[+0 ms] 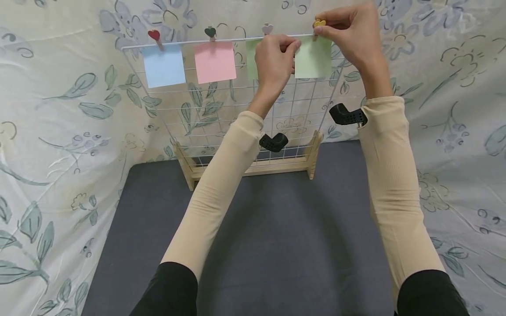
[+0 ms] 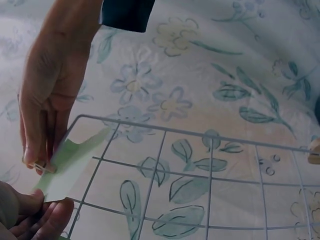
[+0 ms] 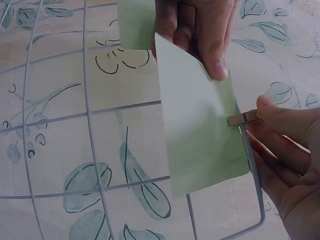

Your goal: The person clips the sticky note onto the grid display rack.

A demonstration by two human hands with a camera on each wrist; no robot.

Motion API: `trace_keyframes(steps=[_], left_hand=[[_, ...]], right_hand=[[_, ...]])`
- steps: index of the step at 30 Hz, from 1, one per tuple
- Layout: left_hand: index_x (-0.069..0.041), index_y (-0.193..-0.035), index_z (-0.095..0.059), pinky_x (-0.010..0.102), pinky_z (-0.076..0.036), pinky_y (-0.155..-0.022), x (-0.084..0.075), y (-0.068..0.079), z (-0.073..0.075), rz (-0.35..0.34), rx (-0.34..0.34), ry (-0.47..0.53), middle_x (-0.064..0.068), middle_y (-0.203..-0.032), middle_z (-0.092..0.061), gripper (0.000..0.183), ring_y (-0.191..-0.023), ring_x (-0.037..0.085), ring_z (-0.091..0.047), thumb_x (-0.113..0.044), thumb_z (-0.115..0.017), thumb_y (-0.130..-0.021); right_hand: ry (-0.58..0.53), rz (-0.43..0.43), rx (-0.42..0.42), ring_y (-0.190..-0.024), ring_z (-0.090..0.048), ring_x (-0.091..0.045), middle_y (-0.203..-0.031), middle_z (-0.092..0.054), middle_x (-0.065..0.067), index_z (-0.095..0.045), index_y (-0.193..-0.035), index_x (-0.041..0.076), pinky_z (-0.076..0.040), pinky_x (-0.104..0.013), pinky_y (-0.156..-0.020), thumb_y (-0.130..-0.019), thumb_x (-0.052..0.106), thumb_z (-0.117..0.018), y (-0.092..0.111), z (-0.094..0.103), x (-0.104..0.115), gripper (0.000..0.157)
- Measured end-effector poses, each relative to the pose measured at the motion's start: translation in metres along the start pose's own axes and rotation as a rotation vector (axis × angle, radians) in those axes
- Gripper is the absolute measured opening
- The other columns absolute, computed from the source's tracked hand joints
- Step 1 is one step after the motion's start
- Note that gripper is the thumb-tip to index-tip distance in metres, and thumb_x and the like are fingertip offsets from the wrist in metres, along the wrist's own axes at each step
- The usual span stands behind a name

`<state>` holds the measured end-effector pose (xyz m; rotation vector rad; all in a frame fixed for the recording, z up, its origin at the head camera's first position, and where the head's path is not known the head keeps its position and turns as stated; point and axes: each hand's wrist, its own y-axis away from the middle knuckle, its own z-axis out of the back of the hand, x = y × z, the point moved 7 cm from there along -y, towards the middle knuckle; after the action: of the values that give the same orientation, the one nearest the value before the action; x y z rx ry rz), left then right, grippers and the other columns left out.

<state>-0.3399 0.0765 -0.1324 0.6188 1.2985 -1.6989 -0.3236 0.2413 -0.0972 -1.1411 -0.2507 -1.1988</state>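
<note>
My left hand (image 1: 274,59) pinches the left edge of a green paper note (image 1: 313,59) between thumb and fingers. At the top of that note, my right hand (image 1: 356,33) pinches a small wooden clothespin (image 3: 242,118) with a yellow heart (image 1: 319,23). In the right wrist view the clothespin's tip lies over the note's edge at the rack's top wire. Behind the left hand, a second green note (image 1: 251,59) is partly hidden; a pale heart clothespin (image 1: 267,29) shows above it. Both hands are at the upper right of a white wire grid rack (image 1: 292,98).
Along the top wire hang a blue note (image 1: 164,66) under a red heart clothespin (image 1: 155,36) and a pink note (image 1: 215,62) under a dark green heart clothespin (image 1: 211,33). The rack's wooden base (image 1: 272,167) stands on a grey table (image 1: 276,245) before a floral cloth (image 1: 79,118).
</note>
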Motion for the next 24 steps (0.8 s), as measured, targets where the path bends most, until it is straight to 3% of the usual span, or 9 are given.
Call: trace_keyframes(steps=[6, 10, 13, 19, 24], left_hand=[[-0.002, -0.103, -0.076, 0.015, -0.052, -0.052, 0.001, 0.002, 0.001, -0.001, -0.012, 0.019, 0.007, -0.082, -0.073, 0.019, -0.053, 0.011, -0.061, -0.016, -0.065, -0.096], [-0.001, -0.1, -0.077, 0.015, -0.054, -0.054, 0.004, 0.005, 0.001, 0.002, -0.011, 0.054, 0.007, -0.083, -0.073, 0.016, -0.053, 0.011, -0.063, -0.013, -0.066, -0.095], [-0.001, -0.099, -0.077, 0.015, -0.055, -0.055, 0.008, 0.008, 0.001, 0.018, -0.001, 0.084, 0.008, -0.081, -0.073, 0.015, -0.053, 0.011, -0.063, -0.011, -0.067, -0.094], [0.001, -0.107, -0.074, 0.017, -0.058, -0.057, 0.017, 0.017, -0.004, 0.096, 0.048, 0.187, 0.009, -0.088, -0.074, 0.021, -0.056, 0.012, -0.067, -0.008, -0.072, -0.089], [0.004, -0.107, -0.073, 0.02, -0.059, -0.059, 0.027, 0.029, -0.009, 0.093, 0.074, 0.277, 0.012, -0.09, -0.074, 0.02, -0.061, 0.015, -0.07, -0.005, -0.072, -0.089]], right_hand=[[-0.066, -0.004, -0.061, -0.101, -0.065, -0.009, -0.117, -0.07, -0.005, -0.071, -0.117, 0.004, -0.048, -0.02, -0.101, -0.09, 0.019, -0.072, 0.009, 0.006, -0.004, 0.03], [-0.126, 0.024, -0.173, -0.094, -0.064, -0.009, -0.102, -0.072, 0.002, -0.074, -0.109, 0.003, -0.05, -0.018, -0.095, -0.091, 0.016, -0.072, 0.021, 0.015, -0.01, 0.022], [-0.144, 0.038, -0.207, -0.088, -0.064, -0.007, -0.092, -0.071, 0.009, -0.076, -0.103, 0.002, -0.052, -0.018, -0.089, -0.09, 0.015, -0.073, 0.031, 0.017, -0.016, 0.019], [-0.145, 0.04, -0.117, -0.083, -0.066, -0.006, -0.093, -0.074, 0.003, -0.077, -0.102, 0.002, -0.053, -0.017, -0.082, -0.088, 0.015, -0.075, 0.049, 0.003, -0.027, 0.019], [-0.14, 0.006, -0.052, -0.084, -0.066, -0.007, -0.097, -0.074, -0.003, -0.076, -0.104, 0.002, -0.054, -0.018, -0.084, -0.088, 0.016, -0.075, 0.063, -0.009, -0.041, 0.021]])
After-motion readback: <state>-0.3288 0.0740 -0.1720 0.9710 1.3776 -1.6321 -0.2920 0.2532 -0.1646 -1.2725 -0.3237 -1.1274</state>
